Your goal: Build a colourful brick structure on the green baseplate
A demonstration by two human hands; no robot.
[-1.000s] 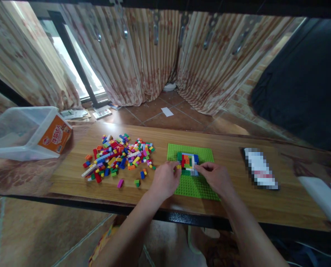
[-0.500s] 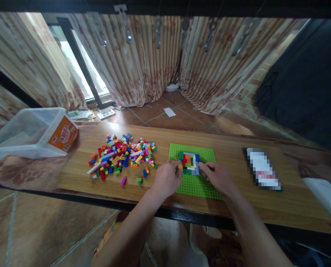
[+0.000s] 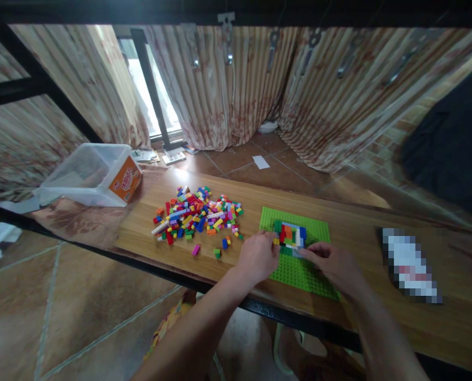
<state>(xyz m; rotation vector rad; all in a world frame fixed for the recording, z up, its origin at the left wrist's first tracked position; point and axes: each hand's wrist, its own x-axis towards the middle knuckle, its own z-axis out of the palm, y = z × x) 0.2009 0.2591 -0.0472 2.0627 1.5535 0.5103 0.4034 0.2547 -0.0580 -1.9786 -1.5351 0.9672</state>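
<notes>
A low, square structure of coloured toy bricks [image 3: 289, 234] sits on a green baseplate [image 3: 303, 275]. Blue, white, red, orange and green bricks show in it. My left hand [image 3: 260, 255] is closed at the structure's left edge, fingers against it beside a yellow brick [image 3: 276, 241]. At the structure's near right corner, my right hand [image 3: 333, 263] has its thumb and fingers pinched together. Its fingertips cover whatever lies between them. Left of the baseplate, a heap of loose toy bricks [image 3: 196, 214] is spread over the wooden tabletop [image 3: 236, 190].
Nearer me lie a magenta brick [image 3: 196, 250], a green brick [image 3: 217, 253] and a blue-orange pair [image 3: 226, 242]. A clear plastic bin [image 3: 89, 177] with an orange label stands at the far left. A dark, pixelated object [image 3: 410, 264] lies to the right.
The camera view has turned left, so everything appears further right. My right hand has slid from the structure's right side down to its near right corner. My left hand stays at the left edge.
</notes>
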